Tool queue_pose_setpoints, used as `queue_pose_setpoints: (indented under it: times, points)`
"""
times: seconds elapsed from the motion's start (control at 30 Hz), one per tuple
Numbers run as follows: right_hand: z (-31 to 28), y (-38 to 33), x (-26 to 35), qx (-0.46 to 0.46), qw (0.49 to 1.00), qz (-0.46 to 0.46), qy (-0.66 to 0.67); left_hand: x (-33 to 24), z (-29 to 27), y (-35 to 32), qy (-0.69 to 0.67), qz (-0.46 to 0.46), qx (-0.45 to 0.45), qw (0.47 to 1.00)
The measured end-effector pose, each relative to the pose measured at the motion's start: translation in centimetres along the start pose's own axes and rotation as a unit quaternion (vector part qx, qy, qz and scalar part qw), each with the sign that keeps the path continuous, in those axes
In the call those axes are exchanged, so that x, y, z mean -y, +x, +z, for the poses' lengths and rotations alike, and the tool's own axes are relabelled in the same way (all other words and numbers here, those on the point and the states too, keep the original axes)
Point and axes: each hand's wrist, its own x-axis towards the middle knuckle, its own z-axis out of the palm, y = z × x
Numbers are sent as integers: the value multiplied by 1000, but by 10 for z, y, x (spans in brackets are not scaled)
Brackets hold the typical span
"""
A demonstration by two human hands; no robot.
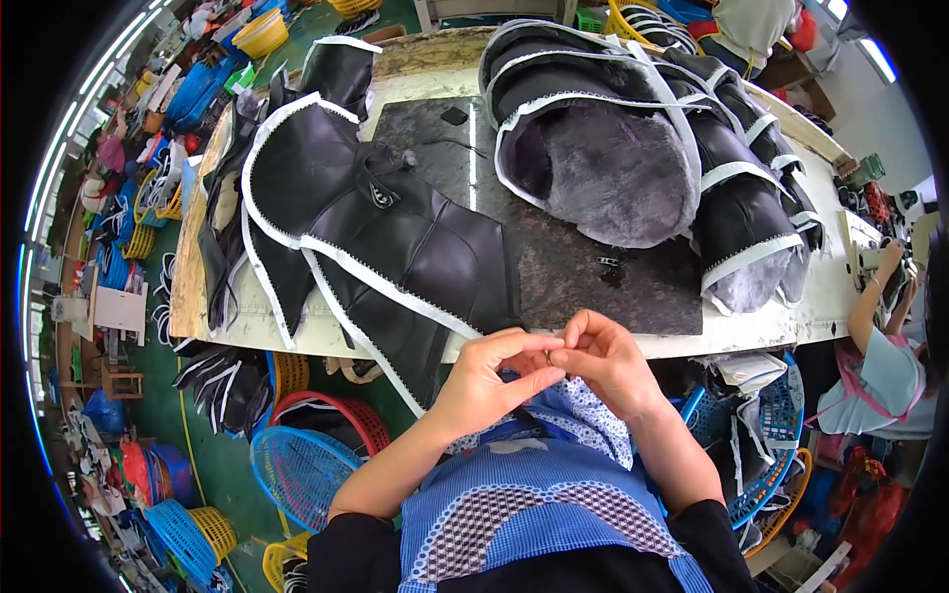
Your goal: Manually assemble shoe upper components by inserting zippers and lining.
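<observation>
My left hand (502, 374) and my right hand (605, 362) meet fingertip to fingertip at the near edge of the table. Both are pinched closed around something tiny and dark, mostly hidden by the fingers. Just beyond them, a black leather boot upper (435, 237) lies spread out, edged with white zipper tape (381, 287) whose end hangs over the table edge. A small metal zipper slider (608, 261) rests on the dark work board (563, 287) past my right hand. Further back, black fur-lined boot uppers (613, 168) with white zipper tape are stacked in a row.
More black uppers (222, 227) are heaped at the table's left end. Below the table stand a blue basket (301, 474), a red basket (361, 420) and another blue basket (796, 395) with pieces inside. A co-worker (875, 376) sits at a machine on the right.
</observation>
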Motion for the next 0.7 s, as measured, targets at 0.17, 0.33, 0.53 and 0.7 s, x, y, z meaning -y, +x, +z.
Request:
queue_pose_setpoints:
  times: [0.17,0.33,0.53,0.7]
  points:
    - [-1,-11,0,3,997,54,-51,-1,-2,-8,88,8,49,995]
    - [-4,-19,2,-5,996,59,-67,0,7,-15,52,-11,67,996]
    - [-10,-20,-2,59,994,88,16,1,11,-19,-108,-92,76,987]
    - [4,-24,-13,38,975,-176,-127,17,8,-21,-366,-193,-24,910]
